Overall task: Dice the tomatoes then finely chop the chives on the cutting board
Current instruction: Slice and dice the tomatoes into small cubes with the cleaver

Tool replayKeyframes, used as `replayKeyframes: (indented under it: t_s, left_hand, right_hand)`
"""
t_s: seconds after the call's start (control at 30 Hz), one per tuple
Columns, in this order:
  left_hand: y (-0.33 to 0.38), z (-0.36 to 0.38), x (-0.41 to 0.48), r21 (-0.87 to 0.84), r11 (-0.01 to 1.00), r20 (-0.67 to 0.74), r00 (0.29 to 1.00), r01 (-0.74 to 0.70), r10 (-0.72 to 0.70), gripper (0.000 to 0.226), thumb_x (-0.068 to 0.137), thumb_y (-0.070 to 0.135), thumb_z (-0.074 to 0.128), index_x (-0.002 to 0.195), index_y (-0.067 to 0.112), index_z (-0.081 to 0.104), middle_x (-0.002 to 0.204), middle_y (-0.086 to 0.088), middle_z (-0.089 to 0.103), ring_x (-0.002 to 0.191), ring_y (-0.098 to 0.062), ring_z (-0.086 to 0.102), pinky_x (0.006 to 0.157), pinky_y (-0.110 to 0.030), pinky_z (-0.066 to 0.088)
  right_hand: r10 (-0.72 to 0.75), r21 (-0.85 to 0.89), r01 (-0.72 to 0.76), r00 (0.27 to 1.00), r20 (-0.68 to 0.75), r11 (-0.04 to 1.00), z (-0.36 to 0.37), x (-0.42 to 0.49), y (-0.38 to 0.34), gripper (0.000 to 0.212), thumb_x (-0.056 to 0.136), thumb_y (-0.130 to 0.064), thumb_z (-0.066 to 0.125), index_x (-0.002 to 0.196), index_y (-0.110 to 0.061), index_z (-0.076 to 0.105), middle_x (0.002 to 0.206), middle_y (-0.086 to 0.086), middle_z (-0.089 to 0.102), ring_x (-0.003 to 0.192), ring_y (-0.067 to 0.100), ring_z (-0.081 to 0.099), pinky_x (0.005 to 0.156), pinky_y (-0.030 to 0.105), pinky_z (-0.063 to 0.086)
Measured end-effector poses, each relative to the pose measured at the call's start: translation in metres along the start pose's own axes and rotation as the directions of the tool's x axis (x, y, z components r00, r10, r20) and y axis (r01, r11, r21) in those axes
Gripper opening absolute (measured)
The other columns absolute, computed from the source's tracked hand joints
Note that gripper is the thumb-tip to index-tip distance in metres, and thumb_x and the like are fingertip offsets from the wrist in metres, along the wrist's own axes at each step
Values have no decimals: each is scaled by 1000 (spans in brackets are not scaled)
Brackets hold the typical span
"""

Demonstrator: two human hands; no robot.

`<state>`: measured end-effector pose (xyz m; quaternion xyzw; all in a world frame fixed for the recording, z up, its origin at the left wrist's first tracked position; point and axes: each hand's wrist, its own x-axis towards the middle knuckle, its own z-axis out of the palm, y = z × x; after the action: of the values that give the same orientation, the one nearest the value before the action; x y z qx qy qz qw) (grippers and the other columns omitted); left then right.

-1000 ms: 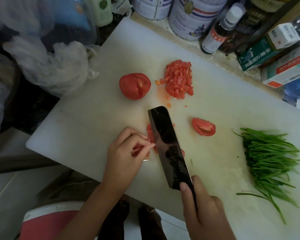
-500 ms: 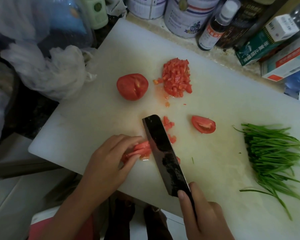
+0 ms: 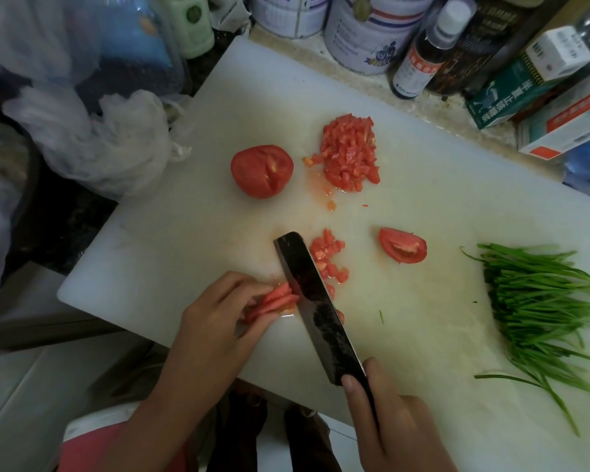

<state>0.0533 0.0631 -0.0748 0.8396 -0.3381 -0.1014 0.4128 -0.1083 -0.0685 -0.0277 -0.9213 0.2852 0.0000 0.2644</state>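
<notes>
So the left hand [image 3: 215, 321] has its fingers [image 3: 249, 284] curled and pinching a little stack of red tomato strips [image 3: 276, 301] flat on the white plastic cutting board [image 3: 184, 233]. The right hand [image 3: 392, 424] has its fingers wrapped tight round the handle of a dark, wide-bladed cleaver [image 3: 315, 308], edge down right against those strips. Just past the blade there's a fresh scatter of small tomato cubes [image 3: 327, 258]. Further out: one cut tomato wedge [image 3: 402, 249], a half tomato lying cut side down [image 3: 262, 171] and a bigger heap of diced tomato [image 3: 349, 153]. The bunch of long green chives [image 3: 539, 308] sits untouched at the board's right end. I'd say roughly halfway on tomatoes, chives not started.
</notes>
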Motion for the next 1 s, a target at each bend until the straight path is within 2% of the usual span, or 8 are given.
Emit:
replayKeyframes:
  t_s: [0.2,0.3,0.4,0.47,0.53,0.6,0.77,1.0]
  left_hand:
    - [3,8,3,15,1000,-24,1000,19,-19,24,81,28,74,97,10,74,94,6,64,82,-4,58,76,-9,48]
    - [6,11,5,17,999,-42,999,28,-28,25,87,35,62,94,13,73,90,9,62,79,-4,57,72,-12,48]
    - [7,12,6,10,999,-61,997,42,-41,28,87,38,58,94,16,72,89,10,62,78,-4,56,70,-15,48]
    - [6,13,6,16,999,-68,997,36,-35,30,87,38,57,95,15,73,90,8,63,79,-4,56,71,-16,48]
    - [5,13,5,10,999,-73,997,41,-40,31,87,38,57,96,13,74,91,7,65,79,-4,58,71,-15,49]
    - [6,13,5,-2,998,-70,996,56,-56,33,87,39,57,96,12,75,91,7,66,79,-4,59,73,-12,49]
    - [8,11,7,6,999,-69,997,40,-40,34,87,38,57,96,12,76,91,6,68,78,-6,62,71,-18,50]
    - [6,13,5,117,992,-87,995,-35,46,19,84,23,67,92,8,75,89,0,69,77,-11,62,69,-23,49]
  right_hand:
    - [-17,-6,17,999,-29,1000,-2,2,4,41,96,-59,19,92,-26,43,41,-11,13,47,18,47,34,16,15]
    - [-60,-46,58,997,-48,997,-8,5,3,40,98,-55,19,95,-25,46,38,-6,34,42,20,44,33,19,18]
    - [-129,-126,123,991,-39,984,-14,-1,1,45,102,-45,22,96,-18,58,55,1,59,37,18,37,38,18,21]
    - [-85,-95,80,995,-53,992,-15,-5,-5,46,101,-47,20,91,-20,56,48,-1,52,40,16,36,37,15,20]
    - [-21,-73,18,999,-45,997,-15,-4,-9,53,101,-51,16,78,-22,54,36,-5,28,35,13,41,34,13,16]
    - [-29,-106,25,999,-35,994,-16,-2,-12,47,100,-50,15,82,-24,49,42,-7,15,34,15,43,35,14,11]
    - [-52,-133,53,999,8,990,-12,-1,-8,35,99,-49,18,88,-25,41,36,-3,33,29,17,37,35,18,14]
    - [-23,-198,39,996,85,979,-5,-1,-10,38,100,-46,12,86,-24,40,32,-3,34,23,17,34,35,22,10]
